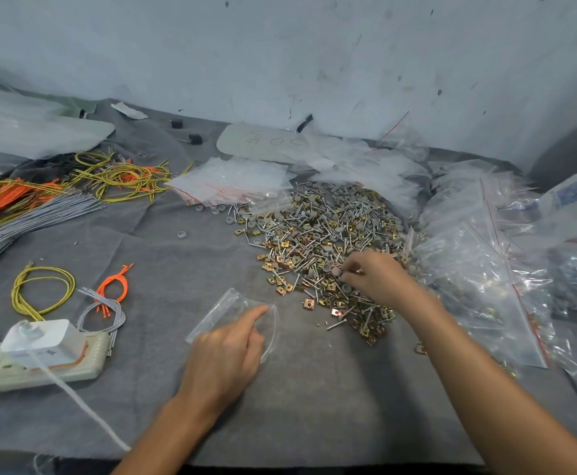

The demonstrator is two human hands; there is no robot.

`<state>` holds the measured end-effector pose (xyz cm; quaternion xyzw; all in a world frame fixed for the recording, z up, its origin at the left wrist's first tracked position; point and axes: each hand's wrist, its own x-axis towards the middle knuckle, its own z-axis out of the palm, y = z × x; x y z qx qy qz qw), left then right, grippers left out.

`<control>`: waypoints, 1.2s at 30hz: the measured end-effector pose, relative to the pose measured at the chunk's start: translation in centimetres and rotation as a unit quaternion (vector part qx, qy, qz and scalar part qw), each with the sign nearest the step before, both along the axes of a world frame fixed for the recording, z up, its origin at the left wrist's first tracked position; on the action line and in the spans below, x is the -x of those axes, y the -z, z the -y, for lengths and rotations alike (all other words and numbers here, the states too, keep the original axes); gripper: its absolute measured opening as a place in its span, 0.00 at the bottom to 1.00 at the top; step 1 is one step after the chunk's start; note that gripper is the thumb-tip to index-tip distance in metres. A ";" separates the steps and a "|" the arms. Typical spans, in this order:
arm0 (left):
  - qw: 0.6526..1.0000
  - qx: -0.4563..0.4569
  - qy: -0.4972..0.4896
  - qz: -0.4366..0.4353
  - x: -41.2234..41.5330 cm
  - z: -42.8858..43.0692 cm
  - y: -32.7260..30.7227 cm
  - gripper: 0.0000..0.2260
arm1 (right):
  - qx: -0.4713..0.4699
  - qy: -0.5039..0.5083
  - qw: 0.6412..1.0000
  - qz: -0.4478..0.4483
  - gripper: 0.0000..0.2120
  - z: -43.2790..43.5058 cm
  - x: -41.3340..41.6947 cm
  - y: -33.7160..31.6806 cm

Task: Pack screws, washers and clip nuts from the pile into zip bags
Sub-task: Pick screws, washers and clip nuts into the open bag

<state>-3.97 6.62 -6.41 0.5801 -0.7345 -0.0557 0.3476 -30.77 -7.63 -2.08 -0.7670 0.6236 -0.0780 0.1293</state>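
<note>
Table [314, 399] is covered in grey cloth. Both forearms come in over the near edge.

Left hand [225, 351], near-centre: holds the bag [223, 305], index finger laid along its top, other fingers curled at its near side, thumb hidden. Bag is clear and lies flat on the cloth, mouth bowed open on the side facing the pile. Can't make out anything inside.

Near-left corner: power strip [40, 370] with a white charger [45, 339] plugged in. The charger's cable [74, 395] runs off the near edge.

Just past the strip are three small wire loops: yellow [40, 291], orange [115, 284], grey [103, 308].

Right hand [378, 277], right of centre: fingertips pinched on a small part [342, 274] at the near-right side of the pile. Can't tell which kind.

Pile [321, 234], centre-right: screws, grey washers and brass-coloured clip nuts all mixed, spreading from mid-table towards the far edge. A few loose washers lie on the cloth at its left side.

Right edge: filled bags [479, 279] heaped up, red zip strips showing, touching the pile's right side.

Left edge, mid-depth: grey wire bundle [30, 217]. Beyond it is a tangle of yellow and orange wires [115, 176].

Far side of the pile: stack of empty bags [232, 183], touching the pile's far-left side. More clear plastic lies behind it.

Far edge: pale plate [263, 142] with handwriting, unreadable from here. Two small black blocks [194, 138] sit left of it. Scuffed wall [314, 46] behind.
</note>
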 end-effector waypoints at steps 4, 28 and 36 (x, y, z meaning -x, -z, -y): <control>1.000 -0.003 -0.001 -0.001 0.0 0.1 0.1 0.19 | 0.013 -0.036 0.999 -0.022 0.04 0.3 0.3 0.4; 1.000 -0.017 -0.005 -0.003 0.0 0.0 -0.1 0.20 | -0.016 -0.129 0.987 -0.089 0.07 0.4 0.5 -0.2; 1.000 -0.013 0.001 -0.012 0.0 0.0 0.1 0.20 | -0.001 -0.095 0.995 -0.036 0.03 0.0 0.9 -0.6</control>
